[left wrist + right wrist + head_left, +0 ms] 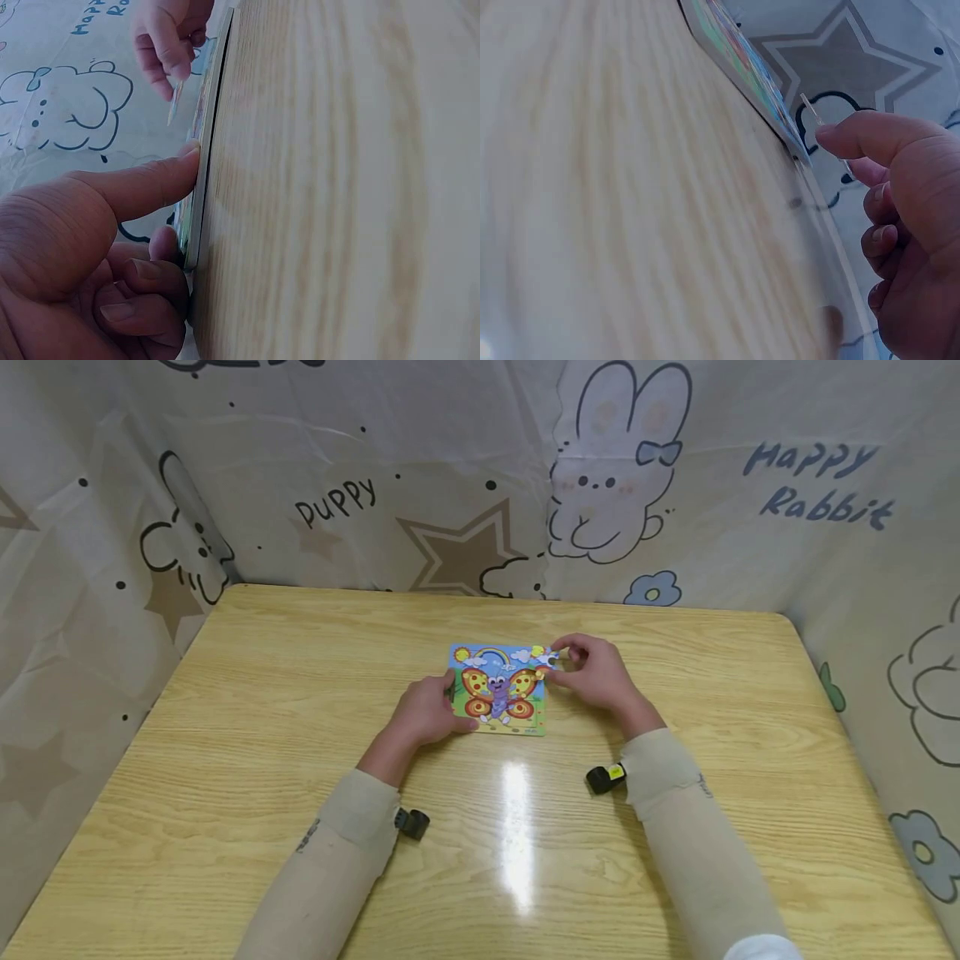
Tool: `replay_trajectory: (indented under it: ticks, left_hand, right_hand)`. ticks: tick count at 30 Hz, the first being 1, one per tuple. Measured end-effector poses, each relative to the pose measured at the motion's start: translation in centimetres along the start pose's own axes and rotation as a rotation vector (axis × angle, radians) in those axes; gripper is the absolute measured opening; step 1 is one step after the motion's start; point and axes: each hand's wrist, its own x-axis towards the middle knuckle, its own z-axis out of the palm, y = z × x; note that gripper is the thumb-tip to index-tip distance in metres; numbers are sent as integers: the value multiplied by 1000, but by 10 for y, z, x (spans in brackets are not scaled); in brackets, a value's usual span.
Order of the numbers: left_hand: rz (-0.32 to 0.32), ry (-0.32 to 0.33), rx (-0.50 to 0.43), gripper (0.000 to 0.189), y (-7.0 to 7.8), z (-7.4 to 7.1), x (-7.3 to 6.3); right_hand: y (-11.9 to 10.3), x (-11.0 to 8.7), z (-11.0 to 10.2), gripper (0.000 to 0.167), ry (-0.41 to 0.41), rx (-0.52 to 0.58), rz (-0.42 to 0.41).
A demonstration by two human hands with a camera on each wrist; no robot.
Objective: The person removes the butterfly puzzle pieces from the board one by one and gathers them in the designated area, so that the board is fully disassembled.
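Observation:
A flat butterfly jigsaw puzzle [497,687] lies on the table, with a sun, rainbow and clouds along its top. At its lower left corner my left hand [426,710] holds the board, thumb at the front edge and fingers along the left side. My right hand [598,672] pinches a thin puzzle piece [811,108] between thumb and forefinger over the upper right corner. In the left wrist view the piece [175,105] is tilted, raised above the board. The piece partly hides that corner from the head view.
The wooden table [300,652] has a glossy light reflection in front of the puzzle. A printed curtain [450,460] hangs behind and at both sides. Small black wrist cameras are worn on both sleeves.

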Motion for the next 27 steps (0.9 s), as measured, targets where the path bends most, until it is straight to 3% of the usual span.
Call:
replay_trajectory:
  ticks: [14, 27]
  left_hand:
    - [9, -1, -1, 99, -1, 1, 0]
    - [19, 8, -4, 96, 0, 0, -2]
  right_hand:
    - [18, -3, -22, 34, 0, -69, 15]
    - [28, -3, -29, 34, -43, -125, 32]
